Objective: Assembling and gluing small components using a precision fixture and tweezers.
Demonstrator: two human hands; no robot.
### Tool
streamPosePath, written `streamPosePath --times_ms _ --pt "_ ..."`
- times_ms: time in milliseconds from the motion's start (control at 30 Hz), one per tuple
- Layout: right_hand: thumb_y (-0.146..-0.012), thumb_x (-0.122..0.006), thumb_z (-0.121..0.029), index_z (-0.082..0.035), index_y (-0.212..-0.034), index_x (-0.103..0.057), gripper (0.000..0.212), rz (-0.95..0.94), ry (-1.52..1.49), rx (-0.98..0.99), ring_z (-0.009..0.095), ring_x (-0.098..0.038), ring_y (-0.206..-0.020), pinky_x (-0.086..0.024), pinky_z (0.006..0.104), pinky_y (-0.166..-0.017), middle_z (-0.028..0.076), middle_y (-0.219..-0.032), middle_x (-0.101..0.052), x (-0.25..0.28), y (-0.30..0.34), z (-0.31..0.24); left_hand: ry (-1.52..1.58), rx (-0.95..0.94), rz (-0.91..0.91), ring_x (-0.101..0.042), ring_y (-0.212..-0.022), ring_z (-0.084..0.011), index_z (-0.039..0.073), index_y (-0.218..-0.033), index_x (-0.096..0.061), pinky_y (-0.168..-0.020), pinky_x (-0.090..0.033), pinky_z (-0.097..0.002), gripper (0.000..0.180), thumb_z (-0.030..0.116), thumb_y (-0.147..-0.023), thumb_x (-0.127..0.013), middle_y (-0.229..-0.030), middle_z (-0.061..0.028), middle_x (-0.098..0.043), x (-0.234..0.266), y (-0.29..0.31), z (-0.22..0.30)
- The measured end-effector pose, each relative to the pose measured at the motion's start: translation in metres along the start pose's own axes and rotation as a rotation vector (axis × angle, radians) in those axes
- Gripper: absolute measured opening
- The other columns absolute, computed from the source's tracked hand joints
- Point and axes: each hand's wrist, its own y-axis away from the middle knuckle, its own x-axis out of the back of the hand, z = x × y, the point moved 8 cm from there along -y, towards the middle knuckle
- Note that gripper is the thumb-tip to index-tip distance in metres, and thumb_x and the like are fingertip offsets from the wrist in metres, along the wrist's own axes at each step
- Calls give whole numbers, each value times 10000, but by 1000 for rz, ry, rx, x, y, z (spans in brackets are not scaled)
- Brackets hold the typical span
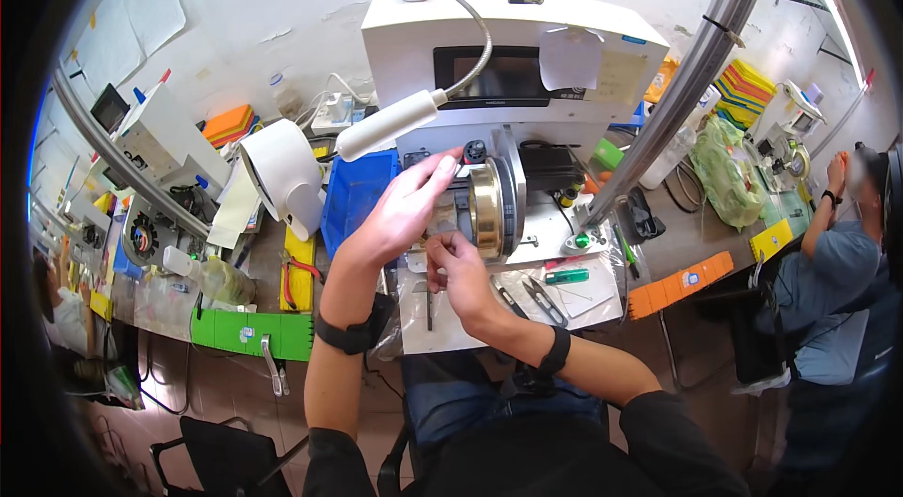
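My L hand (pixel 409 204)'s just left of the brass drum (pixel 486 212), fingers out straight; R hand (pixel 458 273)'s curled at its near-left, can't tell if it's pinching anything. Drum's mounted in front of the white machine (pixel 400 31); prob. heavy, stiff & slick, best held by its rim.

Anything in the right hand (pixel 458 277) is too small to tell; the co-worker (pixel 830 260) at 3 o'clock is cut off.

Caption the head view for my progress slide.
Left hand and right hand beside a brass-coloured ring on a white bench machine, a blue bin to their left.
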Motion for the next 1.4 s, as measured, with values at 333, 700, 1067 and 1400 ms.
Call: streamPosePath --times_ms 333,700,1067,1400 --pt "-996 -554 -196 -36 -1012 -526 164 36 -10 37 97 -480 -642 -404 257 -542 15 -816 -497 0 -5 1 33 -44 -2 -471 -1298 -207 -1 -1360 -546 -1123 -299 -335 616 498 -1045 -369 -1374 -127 -563 -11 -20 0" --pt "-1015 -537 -205 -41 -1045 -507 169 44 -51 52 92 -455 -641 -392 250 -540 18 -835 -490 -5 -5 -3 -59 26 -59 -457 -1206 -230 83 -1143 -649 -1102 -261 -357 601 534 -1053 -262 -1204 -99 -599 -23 -41 4" --pt "-1011 -526 -176 -48 -1043 -510 133 43 -48 53 73 -461 -654 -390 240 -536 11 -855 -491 -4 -7 1 52 95 -105 -507 -1051 -163 88 -1173 -680 -998 -354 -306 685 605 -1031 -254 -1135 -52 -627 -20 -43 -3" --pt "-974 -595 -196 -46 -1005 -555 159 -4 27 -76 101 -484 -650 -414 275 -558 21 -836 -510 6 24 9 181 -102 241 -513 -1233 -187 6 -1401 -494 -1068 -366 -311 473 282 -1018 -512 -1370 -103 -546 8 37 7"
